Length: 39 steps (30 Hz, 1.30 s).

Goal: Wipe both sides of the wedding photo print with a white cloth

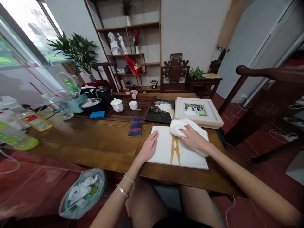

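A white board (161, 153) with a gold clothespin-shaped figure (175, 150) lies flat at the table's front edge. My left hand (149, 146) rests on the board's left side, fingers stretched out and holding nothing. On the upper right of the board, my right hand (190, 136) presses a white cloth (178, 126), fingers bent over it. The cloth covers the figure's top and the board's upper right part. Just behind the board are a dark picture panel (154, 110) and a light wood-framed photo (213, 114).
A phone (135, 126) lies left of the board on the wooden table (114, 139). Further back stand a white lidded cup (117, 105), a blue sponge (97, 114) and a dark pot (91, 104). Bottles (35, 120) crowd the left end. A lined waste bin (83, 191) sits on the floor.
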Motion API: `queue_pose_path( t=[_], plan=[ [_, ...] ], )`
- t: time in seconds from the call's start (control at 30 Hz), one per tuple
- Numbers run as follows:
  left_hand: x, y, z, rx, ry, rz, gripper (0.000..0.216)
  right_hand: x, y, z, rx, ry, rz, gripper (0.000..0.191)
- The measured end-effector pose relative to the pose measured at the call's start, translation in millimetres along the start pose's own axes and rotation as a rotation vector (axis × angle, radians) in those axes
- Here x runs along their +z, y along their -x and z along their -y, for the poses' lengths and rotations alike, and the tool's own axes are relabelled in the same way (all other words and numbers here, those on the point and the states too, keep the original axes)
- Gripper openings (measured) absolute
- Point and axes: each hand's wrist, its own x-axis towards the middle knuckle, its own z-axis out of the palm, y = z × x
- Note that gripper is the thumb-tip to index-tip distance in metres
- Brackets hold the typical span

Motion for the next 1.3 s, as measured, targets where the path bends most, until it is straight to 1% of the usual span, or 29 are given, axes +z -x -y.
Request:
queue_pose_path(
  t=[0.07,0.13,0.2,0.27,0.3,0.33,0.4,0.43,0.47,0.53,0.6,0.63,0.67,0.73,0.9,0.97,1.0,1.03,1.1,1.23,1.3],
  plan=[
    [-0.3,-0.4,-0.8,-0.004,-0.003,0.007,0.043,3.5,29.0,2.6,0.019,0.017,-0.009,0.042],
    [-0.6,-0.7,-1.7,-0.017,-0.01,0.017,0.044,4.9,61.0,16.7,0.013,0.029,-0.011,0.041],
    [-0.4,-0.9,-2.0,-0.026,-0.013,0.021,0.044,2.2,90.2,35.5,-0.034,-0.004,0.003,0.036],
    [0.0,-0.9,-1.6,-0.024,-0.009,0.015,0.044,-3.2,108.5,48.3,-0.072,-0.042,0.041,0.031],
    [0.3,-0.9,-1.2,-0.02,-0.008,0.014,0.044,-5.6,111.4,49.6,-0.08,-0.053,0.056,0.03],
    [0.5,-0.9,-0.8,-0.017,-0.009,0.013,0.044,-7.1,109.6,46.8,-0.078,-0.053,0.065,0.03],
    [0.4,-0.8,-0.1,-0.013,-0.014,0.014,0.044,-6.6,93.8,30.5,-0.065,-0.025,0.048,0.032],
    [0.2,-0.8,-0.1,-0.011,-0.016,0.015,0.044,-4.7,81.4,18.8,-0.056,-0.001,0.031,0.035],
    [-0.1,-0.8,-0.2,-0.01,-0.017,0.016,0.044,-2.3,67.6,6.6,-0.057,0.023,0.005,0.034],
    [-0.8,-0.8,-0.8,-0.01,-0.016,0.017,0.043,2.4,41.3,-14.3,-0.05,0.053,0.006,0.033],
    [-1.4,-0.8,-1.7,-0.012,-0.02,0.021,0.044,4.8,24.5,-24.4,-0.048,0.069,0.02,0.035],
    [-1.5,-0.8,-2.1,-0.014,-0.022,0.022,0.044,4.9,21.8,-24.4,-0.049,0.073,0.026,0.037],
    [-1.5,-0.8,-2.4,-0.017,-0.024,0.022,0.044,4.1,23.2,-21.2,-0.054,0.076,0.032,0.038],
    [-1.2,-0.9,-2.4,-0.019,-0.023,0.021,0.044,0.8,37.9,-7.0,-0.062,0.07,0.067,0.041],
    [0.5,-1.2,-0.6,-0.014,-0.034,0.02,0.044,-13.7,107.3,40.8,-0.09,-0.017,0.265,0.046],
    [0.8,-1.3,0.1,-0.009,-0.039,0.021,0.044,-18.6,125.0,48.8,-0.107,-0.056,0.314,0.046],
    [0.9,-1.3,0.2,-0.007,-0.038,0.021,0.044,-19.9,128.0,48.4,-0.116,-0.074,0.323,0.047],
    [0.9,-1.4,0.3,-0.006,-0.036,0.02,0.043,-20.3,126.7,45.2,-0.125,-0.088,0.32,0.047],
    [0.8,-1.3,0.2,-0.008,-0.032,0.018,0.043,-17.6,112.2,31.6,-0.14,-0.097,0.271,0.044],
    [0.5,-1.1,-0.3,-0.017,-0.027,0.023,0.044,-4.1,60.8,-3.0,-0.127,-0.041,0.099,0.035],
    [0.2,-0.9,-0.6,-0.022,-0.019,0.018,0.044,1.0,43.2,-10.7,-0.104,-0.002,0.051,0.036]
  ],
)
